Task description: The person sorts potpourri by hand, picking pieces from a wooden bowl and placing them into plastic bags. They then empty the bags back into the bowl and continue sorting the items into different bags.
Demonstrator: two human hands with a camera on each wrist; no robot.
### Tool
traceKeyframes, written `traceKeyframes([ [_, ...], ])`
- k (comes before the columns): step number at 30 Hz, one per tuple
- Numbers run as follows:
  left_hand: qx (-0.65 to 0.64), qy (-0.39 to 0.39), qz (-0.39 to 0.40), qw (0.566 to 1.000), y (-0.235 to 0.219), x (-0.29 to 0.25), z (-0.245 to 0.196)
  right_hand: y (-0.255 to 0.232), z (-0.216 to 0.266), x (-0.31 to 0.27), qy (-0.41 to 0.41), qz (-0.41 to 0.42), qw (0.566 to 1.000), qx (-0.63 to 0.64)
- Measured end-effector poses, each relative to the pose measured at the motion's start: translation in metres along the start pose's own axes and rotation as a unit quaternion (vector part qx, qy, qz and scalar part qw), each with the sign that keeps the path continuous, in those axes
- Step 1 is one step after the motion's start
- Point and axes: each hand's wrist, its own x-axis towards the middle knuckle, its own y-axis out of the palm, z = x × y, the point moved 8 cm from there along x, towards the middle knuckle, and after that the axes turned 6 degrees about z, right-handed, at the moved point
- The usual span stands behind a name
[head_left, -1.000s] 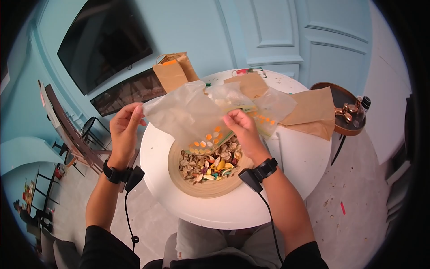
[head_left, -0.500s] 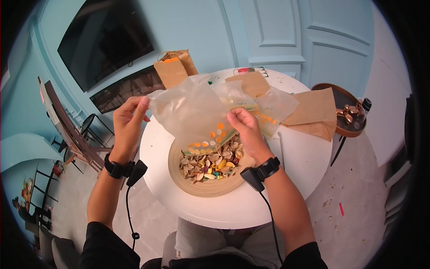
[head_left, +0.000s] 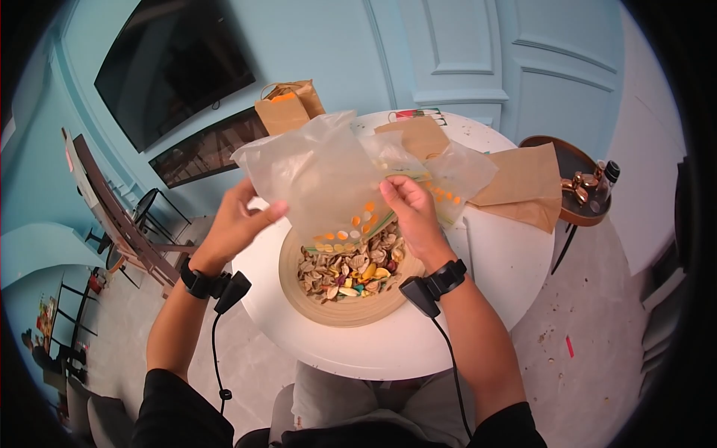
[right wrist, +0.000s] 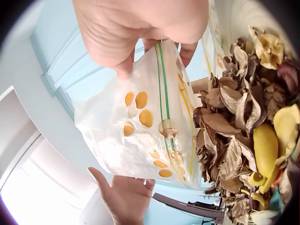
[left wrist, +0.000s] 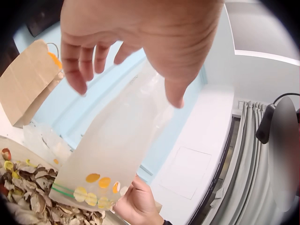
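A frosted zip bag (head_left: 314,175) with orange and clear oval dots hangs upside down over a round woven basket (head_left: 299,305). Its green zip edge faces down, close over a heap of dried petals and pods (right wrist: 225,150). My right hand (head_left: 412,216) pinches the bag near the zip-side corner, thumb on the near face. My left hand (head_left: 240,228) is beside the bag's left side, its thumb spread away from the fingers. In the left wrist view that hand (left wrist: 140,33) shows loosely bent fingers with nothing gripped between them.
The white round table (head_left: 493,276) also bears another zip bag (head_left: 463,175), flat brown paper (head_left: 523,187) and a standing brown paper bag (head_left: 287,112). To the right, a small side table (head_left: 586,213) carries a copper balloon-dog figure and a bottle. Bits lie scattered on the floor.
My left hand has let go of the bag's upper left corner and dropped lower, its thumb opening out. The right hand keeps its pinch, and the bag's bottom end now stands up higher.
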Motion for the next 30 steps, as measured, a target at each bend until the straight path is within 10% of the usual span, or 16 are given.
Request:
traceKeyframes([
  [9, -0.160, -0.021, -0.164, 0.973, -0.031, 0.000, 0.023, 0.005, 0.009, -0.001, 0.021, -0.003, 1.000, 0.016],
  [30, -0.540, -0.218, -0.205, 0.787, -0.036, -0.012, 0.187, 0.006, -0.001, -0.002, 0.062, 0.033, 0.997, -0.026],
])
